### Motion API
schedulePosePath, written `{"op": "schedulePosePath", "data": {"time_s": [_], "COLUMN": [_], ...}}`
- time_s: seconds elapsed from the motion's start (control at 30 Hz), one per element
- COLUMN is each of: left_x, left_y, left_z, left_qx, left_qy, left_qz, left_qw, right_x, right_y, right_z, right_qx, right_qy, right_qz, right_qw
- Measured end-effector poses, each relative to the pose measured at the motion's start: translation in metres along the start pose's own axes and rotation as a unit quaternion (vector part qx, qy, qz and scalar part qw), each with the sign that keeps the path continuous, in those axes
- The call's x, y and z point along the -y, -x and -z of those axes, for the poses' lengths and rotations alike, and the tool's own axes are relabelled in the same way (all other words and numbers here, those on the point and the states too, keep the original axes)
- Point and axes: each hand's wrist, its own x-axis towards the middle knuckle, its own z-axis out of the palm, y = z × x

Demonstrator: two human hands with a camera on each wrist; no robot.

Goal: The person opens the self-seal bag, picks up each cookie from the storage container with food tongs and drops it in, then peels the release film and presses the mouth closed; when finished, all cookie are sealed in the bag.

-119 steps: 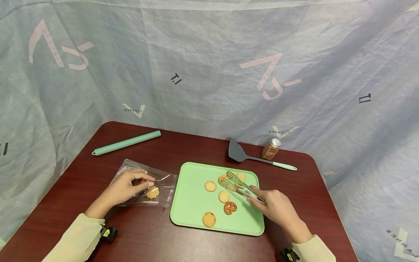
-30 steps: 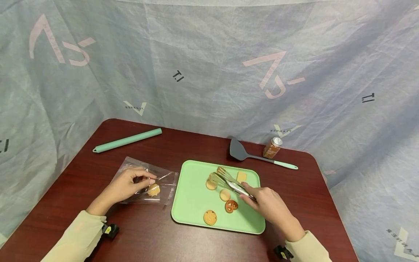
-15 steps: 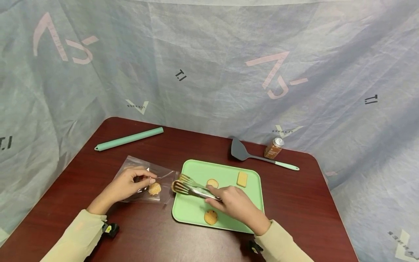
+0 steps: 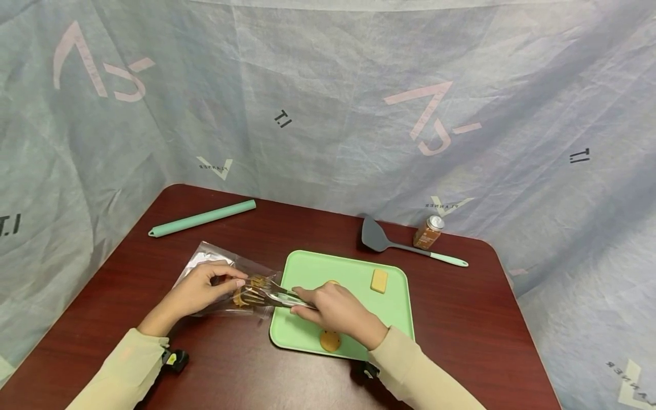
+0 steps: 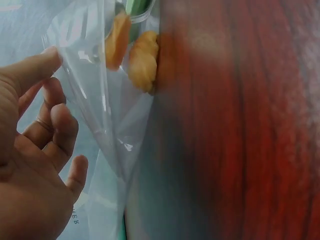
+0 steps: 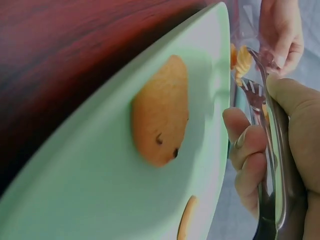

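Note:
My left hand (image 4: 197,290) pinches the upper edge of a clear plastic bag (image 4: 202,257) between thumb and fingertip, lifting its mouth. My right hand (image 4: 340,312) grips metal food tongs (image 4: 283,299) with slotted ends. The tong tips reach into the bag's mouth, close to the left fingertips. In the left wrist view a swirled cookie (image 5: 144,62) lies in the bag, with another orange-brown cookie (image 5: 117,42) beside it; whether the tongs still hold that one I cannot tell. Below the right hand is the green tray (image 4: 297,336), with a chip-dotted cookie (image 6: 162,112) on it.
A rectangular biscuit (image 4: 379,281) and a half-hidden round cookie (image 4: 333,282) are on the tray; the right hand covers part of it. Behind stand a grey spatula (image 4: 375,236), a spice jar (image 4: 429,232) and a green rod (image 4: 202,218). A cloth backdrop (image 4: 318,114) borders the table.
The tongs picked a ring-shaped cookie off the tray. My right hand carried it left over the tray to the bag, and the tips are now inside the mouth. My left hand has stayed put.

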Motion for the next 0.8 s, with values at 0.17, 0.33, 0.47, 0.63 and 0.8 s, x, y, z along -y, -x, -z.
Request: {"op": "schedulePosePath", "data": {"time_s": [0.17,0.33,0.47,0.63,0.8], "left_x": [-0.005,-0.004,-0.002,-0.003,-0.005], "left_y": [-0.001,-0.001,0.000,0.001,0.001], "left_z": [-0.001,0.000,0.001,0.001,0.003], "left_qx": [-0.016,-0.012,-0.004,-0.003,-0.008], "left_qy": [0.004,-0.004,-0.001,-0.010,-0.020], "left_qz": [-0.015,-0.007,0.009,0.015,0.020], "left_qw": [0.9998,0.9999,1.0000,0.9998,0.9996], "right_x": [0.002,0.005,0.008,0.010,0.011], "right_y": [-0.008,-0.016,-0.024,-0.034,-0.038], "right_z": [-0.001,-0.003,-0.006,-0.007,-0.005], "right_qx": [0.009,0.024,0.034,0.035,0.038], "right_qy": [-0.001,-0.006,-0.006,-0.008,-0.010], "right_qz": [-0.008,-0.029,-0.036,-0.023,-0.023], "right_qw": [0.9999,0.9993,0.9988,0.9991,0.9990]}}
